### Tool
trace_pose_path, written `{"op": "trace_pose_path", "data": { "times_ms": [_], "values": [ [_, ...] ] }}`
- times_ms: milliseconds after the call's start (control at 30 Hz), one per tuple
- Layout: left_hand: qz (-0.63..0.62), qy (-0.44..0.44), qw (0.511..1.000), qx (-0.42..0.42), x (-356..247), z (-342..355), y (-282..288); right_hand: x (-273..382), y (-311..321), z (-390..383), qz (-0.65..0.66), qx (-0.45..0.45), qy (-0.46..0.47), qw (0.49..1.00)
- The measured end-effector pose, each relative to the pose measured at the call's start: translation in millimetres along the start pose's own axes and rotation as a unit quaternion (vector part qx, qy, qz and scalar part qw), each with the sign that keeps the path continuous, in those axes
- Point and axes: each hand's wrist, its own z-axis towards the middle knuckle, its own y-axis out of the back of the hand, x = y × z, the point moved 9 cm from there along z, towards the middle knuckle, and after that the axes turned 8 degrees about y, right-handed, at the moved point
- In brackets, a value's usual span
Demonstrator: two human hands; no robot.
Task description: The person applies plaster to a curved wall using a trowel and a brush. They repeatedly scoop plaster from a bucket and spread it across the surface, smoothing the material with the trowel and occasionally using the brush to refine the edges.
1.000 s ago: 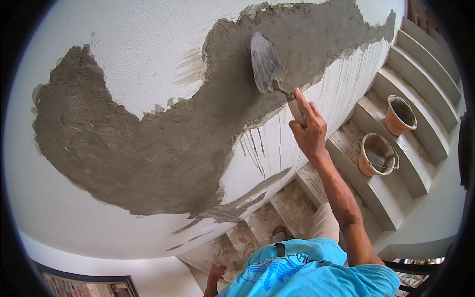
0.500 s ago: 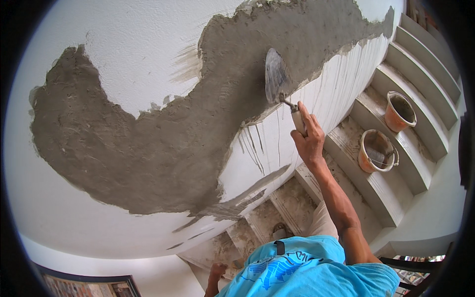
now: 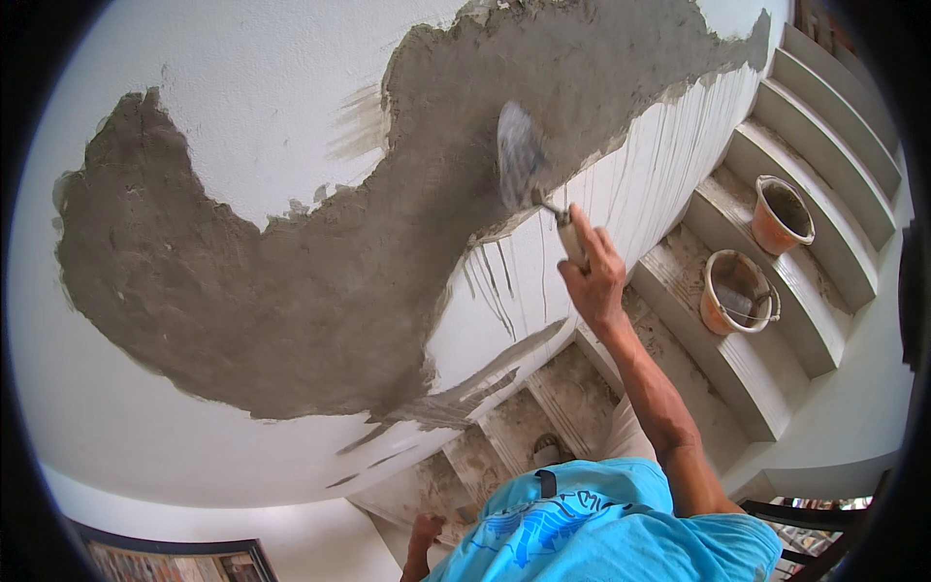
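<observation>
1. Grey mortar already covers a broad, winding patch of the white wall, running from the lower left to the upper right.
2. Smoothing and tidying look like what you have left, as a judgement: the patch's edges are ragged, its surface is uneven in places, and smears and drips mark the wall below.
3. Your trowel is over the patch, right of its middle and near its lower edge; whether the blade presses on the mortar cannot be told.
4. Your right hand grips the trowel's handle, index finger along it toward the blade, with your arm reaching up and forward.
5. Your left hand hangs low at your side; you cannot tell from this view whether it is closed or holds anything.
</observation>
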Motion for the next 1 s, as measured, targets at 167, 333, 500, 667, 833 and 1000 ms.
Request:
{"op": "trace_pose_path", "data": {
  "times_ms": [167, 333, 500, 667, 833, 1000],
  "values": [
    [0.058, -0.065, 0.996, 0.025, 34.7, 18.3, -13.1, 9.9, -19.1, 3.2, -0.013, 0.030, 0.033, 0.999],
    [0.012, -0.069, 0.997, 0.028, 25.0, 12.4, -13.1, 50.3, -45.2, -53.0, -0.039, 0.111, 0.096, 0.988],
    [-0.051, 0.095, 0.994, 0.008, 19.0, 6.7, -7.3, 49.9, -32.3, -37.1, -0.016, 0.059, 0.075, 0.995],
    [-0.020, 0.111, 0.994, 0.011, 16.9, 3.3, -10.1, 36.3, -32.0, -5.2, -0.044, 0.026, 0.043, 0.998],
    [0.017, 0.018, 0.999, 0.033, 44.9, 19.0, -21.5, 43.4, -57.1, -52.5, -0.064, 0.081, 0.081, 0.991],
    [-0.045, 0.140, 0.989, 0.006, 15.1, -0.3, -4.2, 46.0, -44.9, -76.4, -0.038, 0.101, 0.065, 0.992]
  ]
}}
